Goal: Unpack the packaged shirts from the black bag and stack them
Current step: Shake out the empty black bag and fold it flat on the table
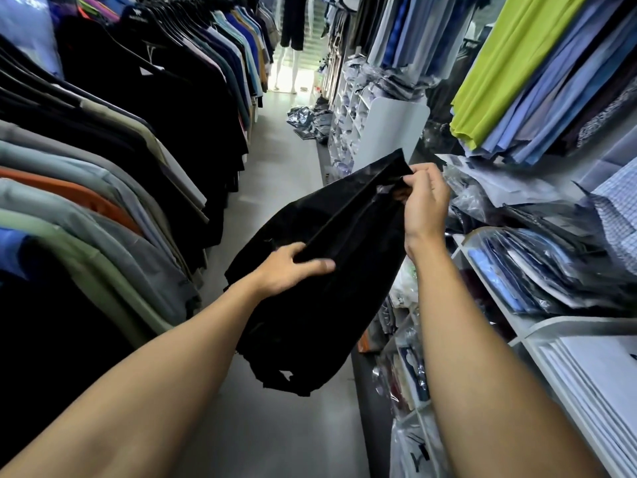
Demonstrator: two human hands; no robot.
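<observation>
A black plastic bag hangs in the air over the aisle floor, slanting from upper right to lower left. My left hand grips its near edge, thumb across the top. My right hand pinches the bag's far upper corner. What the bag holds is hidden. Packaged shirts in clear plastic lie heaped on the white shelf top to the right, some blue, some dark.
A rack of hanging shirts lines the left side. White shelving with folded and bagged shirts runs along the right, with hanging shirts above. More bags lie on the floor farther down the narrow grey aisle. Mannequin legs stand at the far end.
</observation>
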